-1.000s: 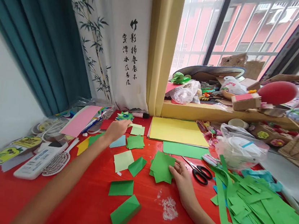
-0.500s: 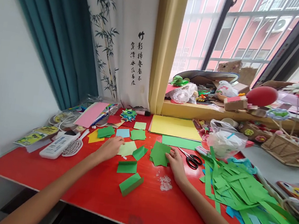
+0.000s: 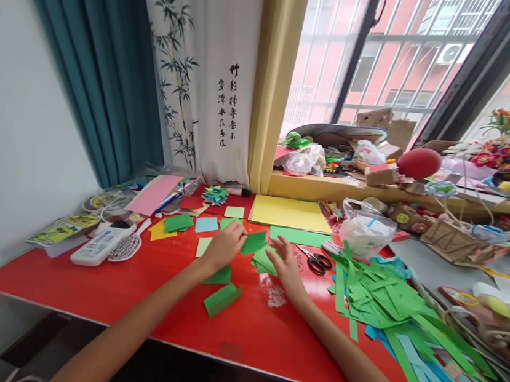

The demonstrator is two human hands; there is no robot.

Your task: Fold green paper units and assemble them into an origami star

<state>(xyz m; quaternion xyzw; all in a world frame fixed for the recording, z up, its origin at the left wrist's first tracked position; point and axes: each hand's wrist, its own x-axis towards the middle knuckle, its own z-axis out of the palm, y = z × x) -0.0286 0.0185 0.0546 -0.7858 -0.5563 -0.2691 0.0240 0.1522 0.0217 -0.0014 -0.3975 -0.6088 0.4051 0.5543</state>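
Note:
My left hand [image 3: 224, 248] pinches a dark green paper square [image 3: 255, 243] by its left edge, lifted above the table. My right hand [image 3: 287, 269] is open beside it, its fingers apart and not visibly gripping anything. Below the held sheet lies a pile of lighter green paper squares [image 3: 261, 262], partly covered by my right fingers. Nearer to me are a creased green piece [image 3: 222, 300] and another green piece [image 3: 219, 275], the latter partly behind my left wrist. A pale green square [image 3: 202, 246] shows just left of my left hand.
Black-handled scissors [image 3: 318, 262] lie right of my right hand, beside a heap of green paper strips [image 3: 386, 294]. Yellow sheets [image 3: 289, 213] and a folded paper star [image 3: 215, 195] sit at the back. A hairbrush [image 3: 125, 248] and white box [image 3: 99, 246] lie left.
My left hand has moved right from the pale green square and now holds up a green square. My right hand has let go of the green pile and spread its fingers. The view has shifted slightly.

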